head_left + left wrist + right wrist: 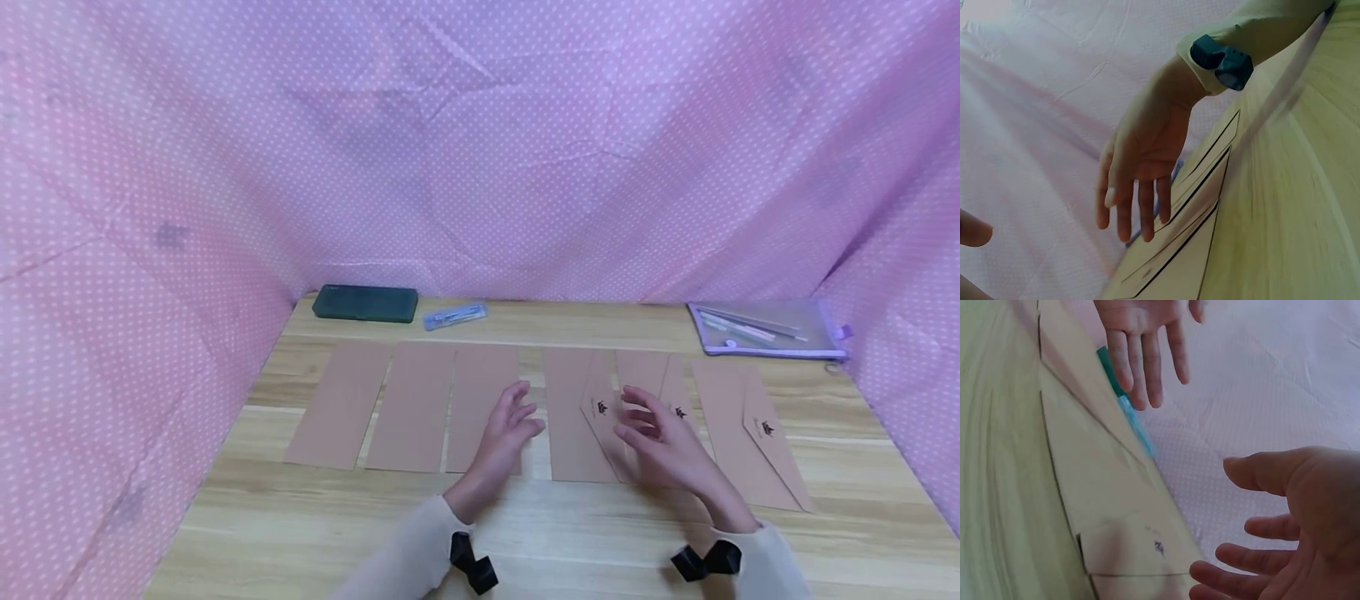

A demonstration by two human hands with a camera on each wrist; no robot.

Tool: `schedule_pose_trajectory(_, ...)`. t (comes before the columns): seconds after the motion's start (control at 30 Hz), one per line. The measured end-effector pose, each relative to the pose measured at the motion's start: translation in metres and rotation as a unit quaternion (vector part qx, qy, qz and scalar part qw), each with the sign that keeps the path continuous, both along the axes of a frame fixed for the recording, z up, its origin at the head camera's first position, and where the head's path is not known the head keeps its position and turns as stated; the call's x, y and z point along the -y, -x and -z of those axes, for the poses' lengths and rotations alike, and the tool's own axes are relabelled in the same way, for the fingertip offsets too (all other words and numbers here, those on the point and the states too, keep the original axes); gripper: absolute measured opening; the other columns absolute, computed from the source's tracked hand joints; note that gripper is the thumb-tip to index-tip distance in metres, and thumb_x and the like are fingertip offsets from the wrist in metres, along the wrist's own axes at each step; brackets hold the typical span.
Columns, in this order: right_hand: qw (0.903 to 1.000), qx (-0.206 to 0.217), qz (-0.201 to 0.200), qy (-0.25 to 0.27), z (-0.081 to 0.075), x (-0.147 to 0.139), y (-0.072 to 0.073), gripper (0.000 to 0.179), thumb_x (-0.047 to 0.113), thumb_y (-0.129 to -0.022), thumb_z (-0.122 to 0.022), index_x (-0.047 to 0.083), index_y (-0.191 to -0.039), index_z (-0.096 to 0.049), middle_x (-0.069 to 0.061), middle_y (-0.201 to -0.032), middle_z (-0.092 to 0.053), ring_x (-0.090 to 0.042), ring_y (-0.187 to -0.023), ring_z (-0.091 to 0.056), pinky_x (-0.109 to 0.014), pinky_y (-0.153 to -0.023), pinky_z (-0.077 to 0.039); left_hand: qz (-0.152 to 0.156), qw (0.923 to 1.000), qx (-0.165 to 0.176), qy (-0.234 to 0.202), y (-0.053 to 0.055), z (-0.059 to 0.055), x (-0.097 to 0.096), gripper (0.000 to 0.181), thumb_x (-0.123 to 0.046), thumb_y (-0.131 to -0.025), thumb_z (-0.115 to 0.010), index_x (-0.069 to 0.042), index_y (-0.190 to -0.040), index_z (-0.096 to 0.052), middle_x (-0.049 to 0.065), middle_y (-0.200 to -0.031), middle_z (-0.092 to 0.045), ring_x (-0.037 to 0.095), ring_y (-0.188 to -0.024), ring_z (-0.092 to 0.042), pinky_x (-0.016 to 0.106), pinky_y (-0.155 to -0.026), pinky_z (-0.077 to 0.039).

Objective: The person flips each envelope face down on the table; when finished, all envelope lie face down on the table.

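Brown paper envelopes lie in a row across the wooden table. Three on the left, such as the middle one [411, 408], show plain faces; the three on the right show pointed flaps with a small black crown print, as on the far right envelope [731, 433]. My left hand [501, 433] hovers over the right edge of the third plain envelope, fingers relaxed and holding nothing. Above the flapped envelopes floats my right hand [667, 442], loosely spread and partly covering the middle one. In the right wrist view, the right hand's fingers [1260, 528] are apart with nothing between them.
Along the table's back edge lie a dark green case [365, 303], a small blue packet [455, 316] and, at the right, a clear zip pouch [765, 329] with purple trim and pens inside. Pink dotted cloth [480, 167] hangs around the table's back and sides.
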State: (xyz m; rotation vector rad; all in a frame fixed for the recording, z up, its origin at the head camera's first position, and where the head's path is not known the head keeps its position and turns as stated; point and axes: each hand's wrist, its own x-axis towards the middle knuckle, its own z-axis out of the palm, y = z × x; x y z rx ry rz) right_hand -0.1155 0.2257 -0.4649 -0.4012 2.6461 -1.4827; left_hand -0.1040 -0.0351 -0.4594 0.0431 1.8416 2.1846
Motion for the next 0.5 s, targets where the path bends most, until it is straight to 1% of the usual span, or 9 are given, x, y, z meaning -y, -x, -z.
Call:
schedule_pose_trajectory(0.07, 0.9998, -0.010, -0.001, -0.015, 0.004, -0.001, 0.001, 0.059, 0.011, -0.095, -0.066, -0.010, -0.144, -0.040, -0.034, -0.140, -0.052, -0.050, -0.119, -0.060, -0.050, -0.097, -0.055, -0.004, 0.9999, 0.008, 0.007, 0.001, 0.002, -0.008, 0.065, -0.012, -0.094, -0.055, -0.002, -0.152, -0.028, 0.021, -0.164, -0.023, 0.044, -0.148, -0.030, 0.059, -0.120, -0.030)
schedule_pose_trajectory(0.13, 0.9990, -0.027, -0.001, -0.035, 0.008, -0.001, 0.002, 0.060, 0.011, -0.094, -0.068, -0.010, -0.143, -0.041, -0.034, -0.139, -0.053, -0.051, -0.120, -0.060, -0.058, -0.097, -0.051, -0.010, 0.9997, 0.016, 0.014, 0.001, 0.004, -0.016, 0.066, -0.014, -0.093, -0.057, -0.004, -0.152, -0.029, 0.021, -0.164, -0.024, 0.044, -0.148, -0.031, 0.060, -0.120, -0.029)
schedule_pose_trajectory(0.2, 0.9973, -0.045, 0.001, -0.058, 0.012, -0.001, 0.003, 0.061, 0.012, -0.092, -0.070, -0.010, -0.142, -0.043, -0.034, -0.137, -0.055, -0.051, -0.119, -0.059, -0.061, -0.098, -0.050, -0.013, 0.9995, 0.021, 0.021, 0.001, 0.006, -0.021, 0.066, -0.014, -0.093, -0.058, -0.005, -0.152, -0.031, 0.021, -0.164, -0.024, 0.044, -0.148, -0.031, 0.061, -0.120, -0.028)
schedule_pose_trajectory(0.3, 0.9925, -0.071, 0.002, -0.100, 0.017, -0.001, 0.004, 0.065, 0.016, -0.090, -0.073, -0.008, -0.142, -0.044, -0.033, -0.138, -0.054, -0.050, -0.125, -0.055, -0.065, -0.103, -0.044, -0.015, 0.9992, 0.026, 0.028, 0.001, 0.009, -0.028, 0.067, -0.014, -0.092, -0.058, -0.005, -0.153, -0.031, 0.022, -0.164, -0.024, 0.045, -0.148, -0.031, 0.062, -0.120, -0.027)
schedule_pose_trajectory(0.43, 0.9854, -0.088, -0.013, -0.145, 0.023, -0.003, 0.003, 0.070, 0.023, -0.088, -0.075, -0.006, -0.144, -0.044, -0.031, -0.148, -0.045, -0.051, -0.136, -0.042, -0.070, -0.110, -0.033, -0.019, 0.9990, 0.025, 0.031, 0.000, 0.015, -0.031, 0.067, -0.014, -0.093, -0.057, -0.004, -0.154, -0.030, 0.022, -0.163, -0.027, 0.047, -0.147, -0.032, 0.063, -0.120, -0.027)
schedule_pose_trajectory(0.5, 0.9821, -0.097, -0.023, -0.160, 0.026, -0.003, 0.003, 0.071, 0.025, -0.088, -0.075, -0.005, -0.144, -0.044, -0.031, -0.151, -0.042, -0.052, -0.138, -0.039, -0.071, -0.110, -0.032, -0.022, 0.9990, 0.026, 0.030, 0.000, 0.017, -0.031, 0.068, -0.014, -0.092, -0.057, -0.004, -0.154, -0.031, 0.022, -0.163, -0.028, 0.047, -0.146, -0.032, 0.063, -0.120, -0.027)
